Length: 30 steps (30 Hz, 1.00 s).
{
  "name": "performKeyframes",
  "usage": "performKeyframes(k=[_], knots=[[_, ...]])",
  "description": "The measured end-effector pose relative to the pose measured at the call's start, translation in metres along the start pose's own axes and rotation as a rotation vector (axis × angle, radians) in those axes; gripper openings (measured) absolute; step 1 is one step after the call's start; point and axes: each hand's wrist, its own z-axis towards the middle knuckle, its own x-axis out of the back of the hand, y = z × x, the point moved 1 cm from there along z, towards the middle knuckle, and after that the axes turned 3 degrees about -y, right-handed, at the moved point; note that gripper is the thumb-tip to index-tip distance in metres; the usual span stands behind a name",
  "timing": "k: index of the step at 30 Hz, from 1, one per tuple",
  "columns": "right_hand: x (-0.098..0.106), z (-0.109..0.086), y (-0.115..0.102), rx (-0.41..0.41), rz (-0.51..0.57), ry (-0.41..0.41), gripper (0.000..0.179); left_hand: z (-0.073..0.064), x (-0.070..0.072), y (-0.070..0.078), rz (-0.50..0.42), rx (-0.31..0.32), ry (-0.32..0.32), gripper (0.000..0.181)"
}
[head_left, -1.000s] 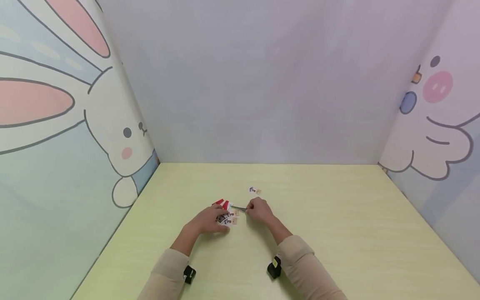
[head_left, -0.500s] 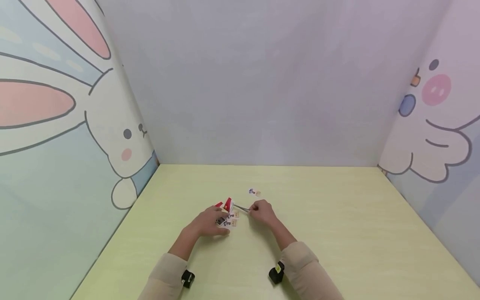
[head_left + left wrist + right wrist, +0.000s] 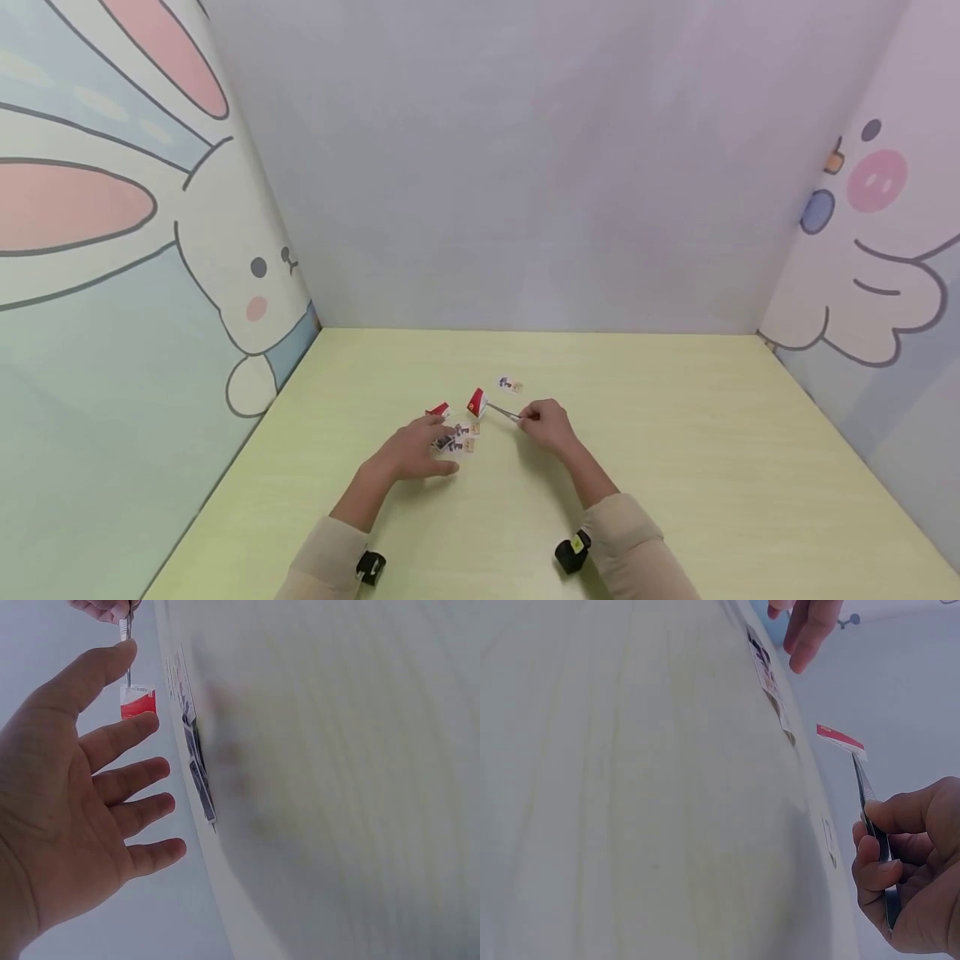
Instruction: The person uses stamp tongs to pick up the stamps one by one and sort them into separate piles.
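My right hand point(image 3: 550, 425) pinches a pair of metal tweezers point(image 3: 867, 796). Their tips grip the white edge of a small red-and-white paper piece, likely a stamp point(image 3: 477, 403), held up off the table. In the left wrist view this stamp point(image 3: 138, 701) hangs beyond my left fingers. My left hand point(image 3: 414, 450) hovers with spread fingers over a small pile of printed stamps point(image 3: 463, 440), gripping nothing. Dark stamps point(image 3: 199, 776) of the pile show past those fingers in the left wrist view. Another red piece point(image 3: 438, 410) lies at the pile's far side, partly covered by the hand.
One pale printed stamp point(image 3: 510, 384) lies alone farther back on the light yellow table point(image 3: 660, 433). A grey wall point(image 3: 525, 208) stands behind the table, with cartoon-printed panels on both sides. Black wrist cameras point(image 3: 572, 553) hang below the sleeves.
My right hand has drawn the tweezers to the right, carrying the red-and-white stamp away from the pile and up. My left hand has stayed nearly in place over the pile.
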Motion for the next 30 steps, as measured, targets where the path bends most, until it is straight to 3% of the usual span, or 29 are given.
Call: performKeyframes(k=[11, 16, 23, 30], knots=[[0.017, -0.006, 0.009, -0.025, 0.021, 0.048, 0.004, -0.008, 0.000, -0.003, 0.036, -0.058, -0.008, 0.055], [0.023, -0.009, 0.014, -0.067, 0.031, 0.071, 0.004, -0.014, 0.000, -0.005, 0.030, -0.060, -0.007, 0.055], [0.029, -0.011, 0.020, -0.099, 0.052, 0.078, 0.005, -0.024, 0.001, -0.012, 0.024, -0.013, 0.009, 0.057], [0.037, -0.015, 0.025, -0.136, 0.037, 0.095, 0.006, -0.026, -0.003, -0.017, 0.031, -0.035, 0.008, 0.058]])
